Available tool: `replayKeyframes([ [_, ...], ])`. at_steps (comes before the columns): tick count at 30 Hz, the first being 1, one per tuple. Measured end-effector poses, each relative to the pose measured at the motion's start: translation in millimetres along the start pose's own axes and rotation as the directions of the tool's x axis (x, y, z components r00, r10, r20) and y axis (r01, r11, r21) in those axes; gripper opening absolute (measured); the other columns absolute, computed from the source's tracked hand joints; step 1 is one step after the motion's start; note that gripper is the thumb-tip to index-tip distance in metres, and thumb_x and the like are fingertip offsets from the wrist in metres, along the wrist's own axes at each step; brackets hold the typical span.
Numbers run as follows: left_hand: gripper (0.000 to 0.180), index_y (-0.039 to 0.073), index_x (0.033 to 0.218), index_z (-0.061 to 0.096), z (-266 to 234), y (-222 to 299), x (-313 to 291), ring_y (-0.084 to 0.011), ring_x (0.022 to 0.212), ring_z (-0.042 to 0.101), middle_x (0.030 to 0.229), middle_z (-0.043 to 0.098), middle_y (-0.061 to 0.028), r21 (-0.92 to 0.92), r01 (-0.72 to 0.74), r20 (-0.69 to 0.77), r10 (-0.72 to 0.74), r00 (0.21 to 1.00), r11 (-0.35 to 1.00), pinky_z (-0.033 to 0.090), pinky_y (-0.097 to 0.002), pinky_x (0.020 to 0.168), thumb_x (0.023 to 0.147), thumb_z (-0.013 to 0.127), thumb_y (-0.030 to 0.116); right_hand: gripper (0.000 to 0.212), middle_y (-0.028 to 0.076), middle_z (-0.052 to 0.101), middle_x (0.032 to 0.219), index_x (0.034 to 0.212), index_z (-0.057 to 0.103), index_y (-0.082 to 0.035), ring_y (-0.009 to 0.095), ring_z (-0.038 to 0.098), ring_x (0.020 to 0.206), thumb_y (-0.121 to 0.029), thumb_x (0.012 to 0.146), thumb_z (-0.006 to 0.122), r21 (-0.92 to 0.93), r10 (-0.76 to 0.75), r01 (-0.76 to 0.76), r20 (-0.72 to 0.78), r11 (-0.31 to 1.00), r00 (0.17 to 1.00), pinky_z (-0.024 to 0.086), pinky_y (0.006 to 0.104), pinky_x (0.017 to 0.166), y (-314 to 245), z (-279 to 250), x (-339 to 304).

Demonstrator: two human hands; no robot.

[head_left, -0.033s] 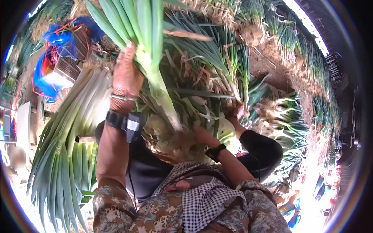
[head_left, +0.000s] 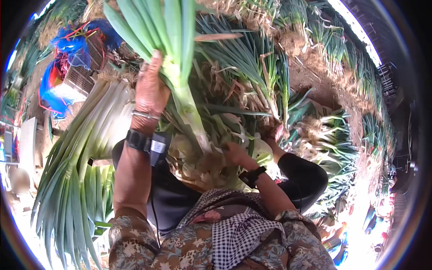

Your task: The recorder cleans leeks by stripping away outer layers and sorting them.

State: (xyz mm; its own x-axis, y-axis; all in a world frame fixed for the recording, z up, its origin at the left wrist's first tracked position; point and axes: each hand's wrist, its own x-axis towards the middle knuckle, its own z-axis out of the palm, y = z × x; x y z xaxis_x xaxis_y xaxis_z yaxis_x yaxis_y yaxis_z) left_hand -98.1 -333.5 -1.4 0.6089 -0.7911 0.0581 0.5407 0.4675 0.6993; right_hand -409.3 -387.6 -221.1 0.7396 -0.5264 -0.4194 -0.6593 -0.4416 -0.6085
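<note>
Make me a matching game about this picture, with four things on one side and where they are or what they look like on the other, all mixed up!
Things:
1. left hand
2. right hand
3. cloth
4. blue mesh

Places and looks:
A. at the upper left of the picture
B. gripping the big green onion just below its spreading leaves
C. covered in dark and white checks
D. near the lower end of that onion

Right pairs: 1-B, 2-D, 3-C, 4-A
</note>
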Motion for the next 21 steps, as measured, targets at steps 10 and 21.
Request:
replayKeyframes([
  [10, 0.049, 0.002, 0.128, 0.05, -7.5, -27.2, 0.8, -0.0251, 0.115, 0.057, 0.126, 0.058, -0.0106, -0.152, 0.07, 0.154, -0.047, 0.987, 0.986, 0.046, -0.0407, 0.099, 0.087, 0.066, 0.024, 0.023, -0.001, 0.057, 0.083, 0.107, 0.056, -0.002, 0.011, 0.056, 0.075, -0.011, 0.089, 0.067, 0.711, -0.155, 0.298, -0.26, 0.637, 0.953, 0.048, 0.0262, 0.067, -130.3, -22.2, -12.4],
  [21, 0.058, -0.006, 0.132, 0.044, 3.0, -44.8, -14.9, -0.0408, 0.122, 0.051, 0.128, 0.056, -0.0215, -0.038, 0.401, 0.264, -0.378, 0.888, 0.915, 0.042, -0.0554, 0.103, 0.085, 0.061, 0.023, 0.022, 0.013, 0.059, 0.072, 0.095, 0.052, -0.002, 0.02, 0.056, 0.056, -0.007, 0.083, 0.069, 0.223, -0.159, 0.4, -0.668, 0.889, 0.727, 0.048, 0.0312, 0.058, -113.6, -23.2, -9.6],
])
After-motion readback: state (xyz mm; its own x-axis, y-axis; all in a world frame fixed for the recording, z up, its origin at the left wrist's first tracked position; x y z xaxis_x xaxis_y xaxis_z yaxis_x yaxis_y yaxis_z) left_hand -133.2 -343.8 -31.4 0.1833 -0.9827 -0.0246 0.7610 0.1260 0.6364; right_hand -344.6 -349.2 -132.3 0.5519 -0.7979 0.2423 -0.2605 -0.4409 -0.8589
